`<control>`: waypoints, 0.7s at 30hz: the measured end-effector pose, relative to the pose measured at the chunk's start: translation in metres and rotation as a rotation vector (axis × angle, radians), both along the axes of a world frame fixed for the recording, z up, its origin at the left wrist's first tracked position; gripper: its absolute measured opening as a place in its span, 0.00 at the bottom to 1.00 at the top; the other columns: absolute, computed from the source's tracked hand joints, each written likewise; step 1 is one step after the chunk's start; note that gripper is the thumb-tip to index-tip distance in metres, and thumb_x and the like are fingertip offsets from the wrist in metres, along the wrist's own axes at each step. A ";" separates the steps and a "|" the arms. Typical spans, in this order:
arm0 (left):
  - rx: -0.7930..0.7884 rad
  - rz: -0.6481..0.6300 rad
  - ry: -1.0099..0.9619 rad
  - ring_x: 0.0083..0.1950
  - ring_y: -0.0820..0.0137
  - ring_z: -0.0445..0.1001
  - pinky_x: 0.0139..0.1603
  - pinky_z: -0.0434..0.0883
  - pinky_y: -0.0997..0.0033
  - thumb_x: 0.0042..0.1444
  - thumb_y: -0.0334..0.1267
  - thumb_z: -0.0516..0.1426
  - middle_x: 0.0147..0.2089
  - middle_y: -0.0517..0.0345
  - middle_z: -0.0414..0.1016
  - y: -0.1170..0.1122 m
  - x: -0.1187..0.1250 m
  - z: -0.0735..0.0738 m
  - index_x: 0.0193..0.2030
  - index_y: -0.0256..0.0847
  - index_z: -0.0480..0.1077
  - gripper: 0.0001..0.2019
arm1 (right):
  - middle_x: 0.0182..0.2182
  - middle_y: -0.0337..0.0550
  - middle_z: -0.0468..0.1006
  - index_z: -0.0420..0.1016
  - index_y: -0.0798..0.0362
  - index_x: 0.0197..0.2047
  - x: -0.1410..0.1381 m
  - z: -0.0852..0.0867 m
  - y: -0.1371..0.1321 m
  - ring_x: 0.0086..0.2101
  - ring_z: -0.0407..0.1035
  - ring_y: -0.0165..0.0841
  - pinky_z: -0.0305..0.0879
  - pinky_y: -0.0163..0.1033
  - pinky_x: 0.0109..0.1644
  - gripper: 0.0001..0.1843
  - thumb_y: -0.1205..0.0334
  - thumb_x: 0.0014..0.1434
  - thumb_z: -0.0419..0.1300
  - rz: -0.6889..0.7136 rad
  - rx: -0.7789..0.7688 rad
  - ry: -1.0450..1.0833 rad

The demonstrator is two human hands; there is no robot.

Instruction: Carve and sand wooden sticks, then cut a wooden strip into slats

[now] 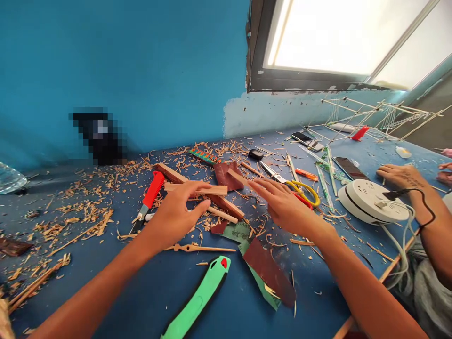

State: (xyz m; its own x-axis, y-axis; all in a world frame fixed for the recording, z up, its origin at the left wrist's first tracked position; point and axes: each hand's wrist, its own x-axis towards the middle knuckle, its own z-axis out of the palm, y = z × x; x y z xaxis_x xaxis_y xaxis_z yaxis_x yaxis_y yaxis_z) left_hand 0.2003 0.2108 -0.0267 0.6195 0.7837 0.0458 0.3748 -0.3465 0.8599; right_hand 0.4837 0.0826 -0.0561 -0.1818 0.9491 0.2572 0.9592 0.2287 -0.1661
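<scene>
My left hand (178, 212) hovers over a pile of wooden strips (197, 190) on the blue table (106, 282), thumb and fingers spread, holding nothing. My right hand (282, 205) reaches in from the right with its fingers stretched flat toward a piece of dark red sandpaper (228, 174) and a thin wooden stick. A thin carved stick (201, 248) lies just below my left hand. Yellow-handled scissors (300, 188) lie right behind my right hand.
A red-handled cutter (150, 195), a green-handled tool (201, 296), sandpaper pieces (268, 273) and wood shavings litter the table. A white round power hub (370, 200) sits right, beside another person's hand (400, 175). A stick framework (381, 115) stands far right under the window.
</scene>
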 end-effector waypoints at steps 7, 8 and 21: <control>0.400 -0.129 0.261 0.72 0.48 0.67 0.75 0.60 0.35 0.69 0.46 0.55 0.71 0.44 0.69 0.028 -0.014 -0.026 0.67 0.42 0.71 0.22 | 0.62 0.54 0.77 0.67 0.47 0.71 0.052 0.014 -0.017 0.60 0.73 0.51 0.71 0.58 0.62 0.27 0.51 0.73 0.53 -0.267 -0.248 -0.058; 0.436 -0.133 0.273 0.72 0.50 0.67 0.75 0.60 0.36 0.70 0.45 0.56 0.71 0.44 0.69 0.032 -0.015 -0.030 0.67 0.41 0.70 0.22 | 0.56 0.58 0.80 0.73 0.52 0.67 0.060 0.011 -0.018 0.56 0.76 0.53 0.73 0.60 0.58 0.25 0.51 0.73 0.53 -0.352 -0.268 -0.086; 0.746 -0.110 0.414 0.62 0.57 0.75 0.66 0.70 0.43 0.72 0.44 0.56 0.60 0.48 0.76 0.041 -0.006 -0.002 0.58 0.40 0.73 0.14 | 0.51 0.47 0.79 0.76 0.54 0.55 0.106 -0.013 -0.011 0.47 0.76 0.38 0.77 0.49 0.52 0.16 0.52 0.71 0.63 -0.688 -0.491 -0.100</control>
State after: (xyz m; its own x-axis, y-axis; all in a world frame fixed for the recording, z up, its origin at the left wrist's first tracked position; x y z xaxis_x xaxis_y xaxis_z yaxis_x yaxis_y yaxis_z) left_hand 0.1948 0.2514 -0.0289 0.7709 0.5728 0.2787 0.5389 -0.8197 0.1939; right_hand 0.5896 0.0719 -0.0690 0.4769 0.8561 -0.1991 0.8735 -0.4869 -0.0013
